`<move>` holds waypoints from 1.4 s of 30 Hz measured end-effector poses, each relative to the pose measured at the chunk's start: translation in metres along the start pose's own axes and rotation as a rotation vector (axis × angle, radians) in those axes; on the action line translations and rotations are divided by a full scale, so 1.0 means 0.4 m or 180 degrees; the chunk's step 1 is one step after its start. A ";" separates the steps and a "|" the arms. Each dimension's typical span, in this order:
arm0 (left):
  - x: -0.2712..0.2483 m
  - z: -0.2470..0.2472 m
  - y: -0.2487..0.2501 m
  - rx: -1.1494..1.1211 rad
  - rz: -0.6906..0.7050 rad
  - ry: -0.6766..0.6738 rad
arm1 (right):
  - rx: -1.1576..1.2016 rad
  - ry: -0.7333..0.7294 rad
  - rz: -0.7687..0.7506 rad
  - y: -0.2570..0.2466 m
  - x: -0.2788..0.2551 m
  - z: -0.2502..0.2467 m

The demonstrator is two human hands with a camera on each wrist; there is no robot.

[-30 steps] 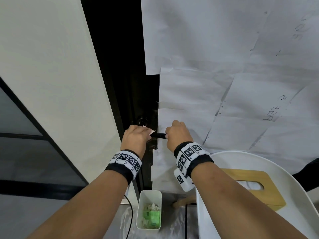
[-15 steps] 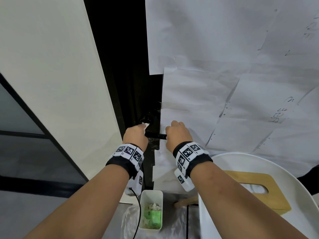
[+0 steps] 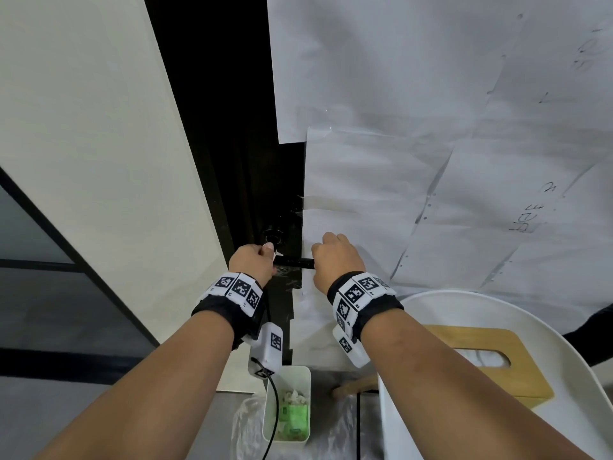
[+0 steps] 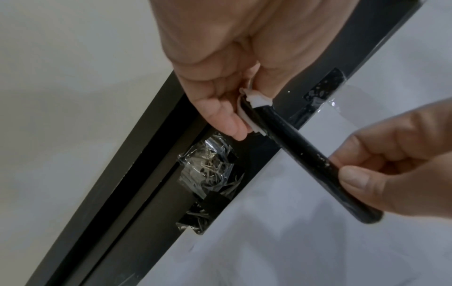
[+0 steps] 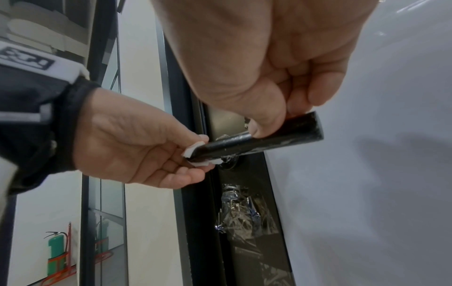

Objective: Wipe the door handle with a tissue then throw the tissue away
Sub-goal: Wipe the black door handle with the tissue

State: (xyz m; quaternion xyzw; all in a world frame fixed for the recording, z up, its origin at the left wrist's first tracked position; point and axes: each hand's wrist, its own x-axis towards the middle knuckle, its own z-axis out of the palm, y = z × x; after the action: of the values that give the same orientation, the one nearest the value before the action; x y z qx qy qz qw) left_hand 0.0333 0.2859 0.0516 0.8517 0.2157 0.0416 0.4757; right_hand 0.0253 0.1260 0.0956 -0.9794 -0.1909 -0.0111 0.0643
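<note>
Even, soft indoor light fills the head view, bright on the paper sheets (image 3: pixel 431 94) and cream wall (image 3: pixel 83 127), while the door frame (image 3: pixel 215 94) sinks into near black. Straight edges bow outward toward the corners. In the wrist views the palms loom large, soft and blurred, and soft grey shadows fall on the white sheets. Small glints flash off the crinkled tape (image 4: pixel 210 166) and the black handle (image 5: pixel 257 145).
</note>
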 end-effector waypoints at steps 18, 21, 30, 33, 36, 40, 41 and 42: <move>-0.040 -0.025 0.004 0.0992 0.0169 0.0170 | -0.0038 0.0059 -0.0052 0.003 0.002 0.007; -0.073 -0.025 0.003 0.0918 0.0673 0.0684 | -0.0039 0.0067 -0.0059 0.003 0.001 0.007; -0.067 0.001 -0.038 0.1905 0.1821 0.0454 | -0.0009 0.0131 -0.0110 0.012 -0.002 0.013; -0.054 -0.006 -0.037 0.1704 0.1805 0.0497 | 0.0022 0.0149 -0.0130 0.017 -0.001 0.016; -0.049 0.000 -0.038 0.1336 0.1856 0.0485 | 0.0069 0.0117 -0.0116 0.023 0.002 0.017; -0.053 0.020 -0.021 0.1677 0.2266 0.0348 | 0.0143 0.0047 -0.0069 0.030 0.005 0.016; -0.060 0.024 -0.011 0.1751 0.2316 0.0312 | 0.0149 0.0043 -0.0051 0.030 0.005 0.017; -0.063 0.028 -0.002 0.1837 0.2371 0.0305 | 0.0153 0.0044 -0.0037 0.030 0.004 0.017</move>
State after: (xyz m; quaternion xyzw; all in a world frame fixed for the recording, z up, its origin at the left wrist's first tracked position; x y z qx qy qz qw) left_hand 0.0131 0.2672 0.0482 0.9656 -0.0801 0.1870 0.1617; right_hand 0.0313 0.1165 0.0873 -0.9764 -0.1963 -0.0137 0.0890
